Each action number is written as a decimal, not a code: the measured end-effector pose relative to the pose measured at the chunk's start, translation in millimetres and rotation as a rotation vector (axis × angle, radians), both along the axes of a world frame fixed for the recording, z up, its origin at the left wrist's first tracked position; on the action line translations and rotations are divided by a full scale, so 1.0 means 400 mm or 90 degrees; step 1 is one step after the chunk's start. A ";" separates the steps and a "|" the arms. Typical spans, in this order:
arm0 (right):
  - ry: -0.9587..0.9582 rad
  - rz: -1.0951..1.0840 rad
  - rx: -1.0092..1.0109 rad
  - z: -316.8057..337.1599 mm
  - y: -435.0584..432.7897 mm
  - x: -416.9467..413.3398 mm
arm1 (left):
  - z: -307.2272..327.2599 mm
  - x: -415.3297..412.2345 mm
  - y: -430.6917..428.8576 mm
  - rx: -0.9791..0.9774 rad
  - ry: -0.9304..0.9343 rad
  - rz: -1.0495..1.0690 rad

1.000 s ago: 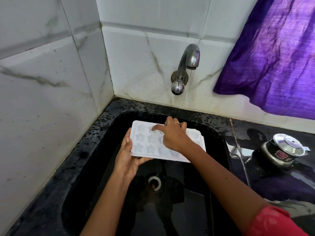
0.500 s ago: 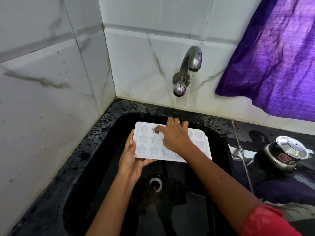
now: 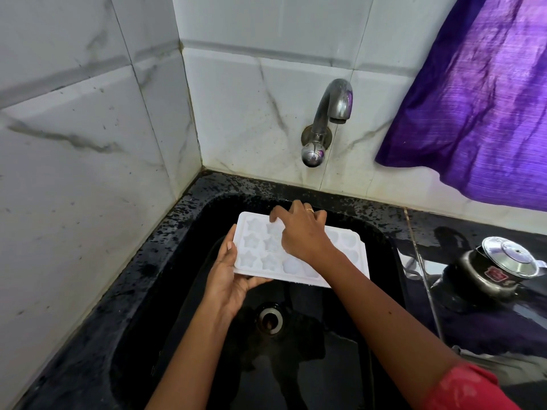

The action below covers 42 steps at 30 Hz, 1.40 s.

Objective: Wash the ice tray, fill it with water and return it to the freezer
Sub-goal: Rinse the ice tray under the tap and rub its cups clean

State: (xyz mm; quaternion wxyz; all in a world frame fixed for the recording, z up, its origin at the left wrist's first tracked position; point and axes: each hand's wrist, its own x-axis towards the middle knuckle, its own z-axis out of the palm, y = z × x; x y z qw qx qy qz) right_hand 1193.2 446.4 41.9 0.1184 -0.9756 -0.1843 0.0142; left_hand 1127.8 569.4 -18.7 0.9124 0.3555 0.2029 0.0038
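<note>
A white ice tray (image 3: pixel 349 255) with star-shaped and round cells is held level over the black sink (image 3: pixel 183 261), below the tap. My left hand (image 3: pixel 229 279) grips the tray's near left corner, thumb along its left edge. My right hand (image 3: pixel 300 229) lies on top of the tray with its fingers pressed into the cells near the far edge; a ring shows on one finger. The metal tap (image 3: pixel 327 119) juts from the tiled wall above, and no water runs from it.
The sink's drain (image 3: pixel 269 319) lies below the tray. Marble-look tiled walls close in on the left and back. A purple cloth (image 3: pixel 479 93) hangs at the upper right. A steel lidded pot (image 3: pixel 497 270) stands on the black counter right of the sink.
My right hand's fingers have shifted along the tray's cells toward the far edge. The tray stays in my left hand at about the same place over the sink.
</note>
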 end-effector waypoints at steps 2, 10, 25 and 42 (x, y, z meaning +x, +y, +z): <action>0.003 0.015 0.012 0.007 0.013 0.000 | -0.002 0.001 -0.001 -0.008 -0.004 -0.005; 0.061 0.053 -0.041 -0.021 0.055 0.007 | -0.006 0.000 0.000 -0.021 -0.023 -0.012; -0.011 0.055 -0.104 -0.023 0.072 -0.008 | -0.004 -0.003 -0.001 0.003 -0.013 -0.007; -0.036 -0.240 0.071 -0.021 -0.222 -0.117 | -0.014 -0.010 0.041 0.048 0.010 -0.003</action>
